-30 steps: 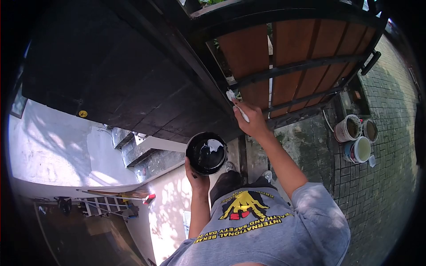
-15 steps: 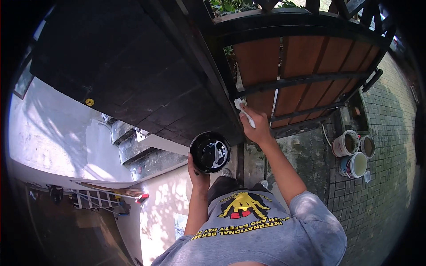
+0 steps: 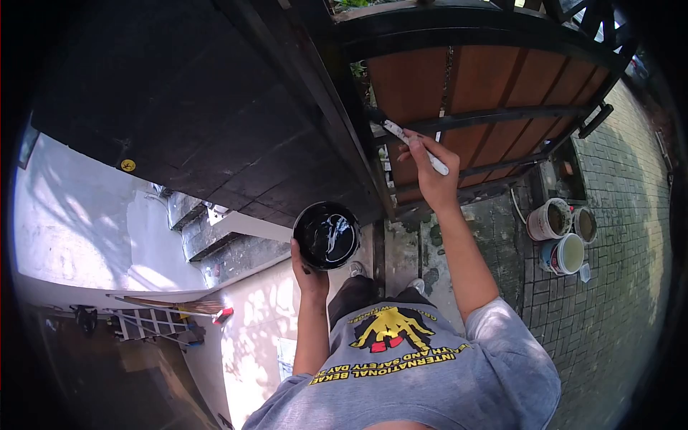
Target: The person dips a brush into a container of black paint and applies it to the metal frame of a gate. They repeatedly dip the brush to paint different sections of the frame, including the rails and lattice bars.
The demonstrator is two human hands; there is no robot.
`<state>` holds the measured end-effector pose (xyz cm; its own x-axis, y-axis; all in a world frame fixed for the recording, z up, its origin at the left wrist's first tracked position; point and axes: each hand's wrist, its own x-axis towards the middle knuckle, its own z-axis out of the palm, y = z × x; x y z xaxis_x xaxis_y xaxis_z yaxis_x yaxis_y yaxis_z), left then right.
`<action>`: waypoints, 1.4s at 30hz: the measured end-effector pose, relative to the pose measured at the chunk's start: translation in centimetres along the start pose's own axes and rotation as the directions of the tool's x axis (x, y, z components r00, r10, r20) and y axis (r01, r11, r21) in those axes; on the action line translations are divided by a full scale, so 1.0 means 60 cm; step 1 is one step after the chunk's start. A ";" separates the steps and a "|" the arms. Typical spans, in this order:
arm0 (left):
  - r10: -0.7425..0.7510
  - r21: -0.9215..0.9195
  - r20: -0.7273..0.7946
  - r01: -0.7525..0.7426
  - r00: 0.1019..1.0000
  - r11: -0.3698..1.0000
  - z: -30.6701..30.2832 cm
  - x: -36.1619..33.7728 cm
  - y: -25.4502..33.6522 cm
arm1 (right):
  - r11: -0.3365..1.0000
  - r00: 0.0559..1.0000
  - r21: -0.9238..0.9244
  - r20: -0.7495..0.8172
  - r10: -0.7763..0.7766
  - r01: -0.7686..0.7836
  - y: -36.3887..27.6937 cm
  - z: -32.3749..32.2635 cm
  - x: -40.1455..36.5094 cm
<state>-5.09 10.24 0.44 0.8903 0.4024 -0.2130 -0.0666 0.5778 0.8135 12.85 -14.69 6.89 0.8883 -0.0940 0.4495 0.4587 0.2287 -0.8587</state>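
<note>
Black paint tin (image 3: pixel 327 235), centre of frame, gripped from below by your left hand (image 3: pixel 308 276). Your right hand (image 3: pixel 433 175) closed round white brush (image 3: pixel 416 147), tip on gate's black rail (image 3: pixel 502 115), upper centre.

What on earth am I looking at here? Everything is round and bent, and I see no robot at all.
There is no machine here. A person wears one camera on the head, and it looks down at their own shirt and two bare hands. Its wide lens bends everything. The left hand holds a can of black paint from below. The right hand grips a brush, with its tip at a black bar of the gate, which has brown panels. Three buckets stand on the paved ground to the right. A ladder lies at lower left.
</note>
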 end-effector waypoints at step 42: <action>-0.019 0.056 -0.074 0.023 0.997 0.998 0.051 -0.044 -0.032 | 0.966 0.981 0.248 -0.194 -0.027 0.075 -0.028 0.052 0.040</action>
<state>-5.92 5.89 1.09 0.8557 0.4427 -0.2679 -0.0204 0.5462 0.8374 14.14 -12.29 10.17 0.8632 -0.2861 0.4160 0.5045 0.4542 -0.7343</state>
